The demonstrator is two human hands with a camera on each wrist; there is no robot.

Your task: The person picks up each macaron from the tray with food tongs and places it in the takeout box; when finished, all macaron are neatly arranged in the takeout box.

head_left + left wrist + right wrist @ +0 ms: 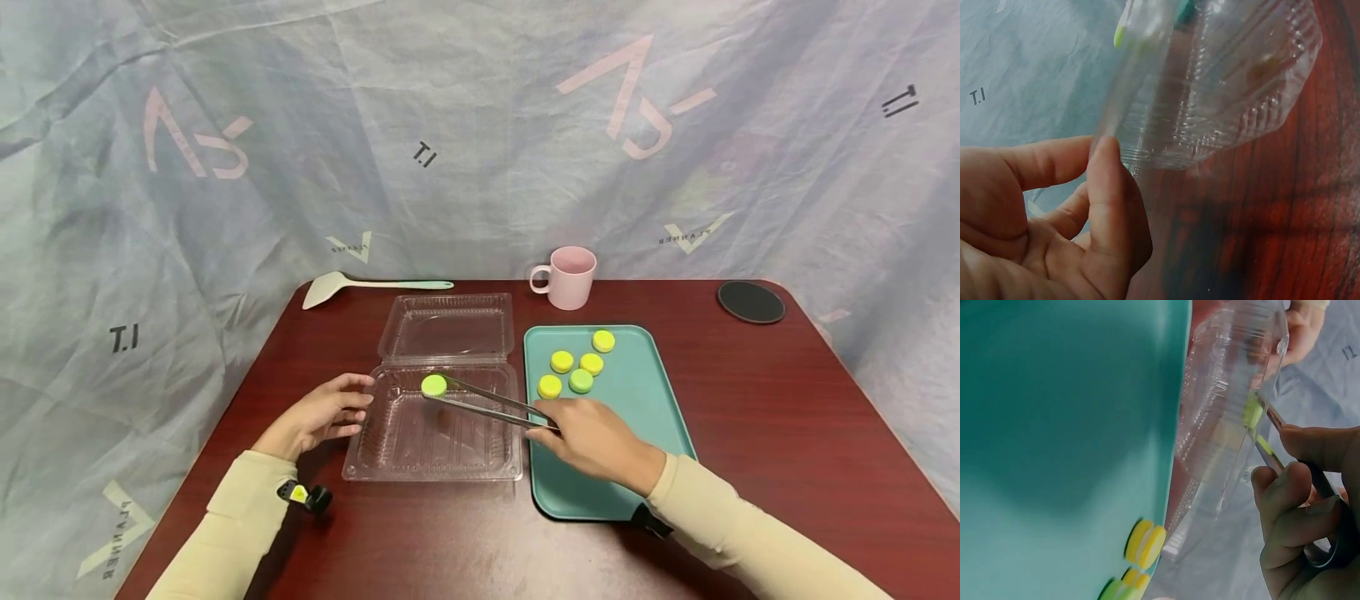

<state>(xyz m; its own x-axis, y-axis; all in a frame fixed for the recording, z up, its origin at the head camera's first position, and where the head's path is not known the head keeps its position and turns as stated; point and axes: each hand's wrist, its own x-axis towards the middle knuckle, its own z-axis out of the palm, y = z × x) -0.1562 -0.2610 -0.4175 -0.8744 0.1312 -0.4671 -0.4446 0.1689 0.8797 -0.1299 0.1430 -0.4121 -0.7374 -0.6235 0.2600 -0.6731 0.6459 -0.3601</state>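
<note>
My right hand (592, 437) grips metal tongs (487, 408), seen from below in the right wrist view. Between the tongs' tips is a light green macaron (433, 386), over the base of an open clear plastic container (431, 475). At the container's left edge is my left hand (326, 417); the left wrist view shows the rim pinched between thumb and finger (1107, 181). Under my right forearm and hand lies a teal tray (637, 425). Toward its far end sit several yellow macarons (550, 387) and a green macaron (581, 381).
Behind the tray stands a pink mug (572, 279). A white spatula (326, 288) lies along the table's back left edge, beyond the container's raised lid (450, 329). At the back right is a round black coaster (752, 302). A grey cloth (480, 150) hangs behind the table.
</note>
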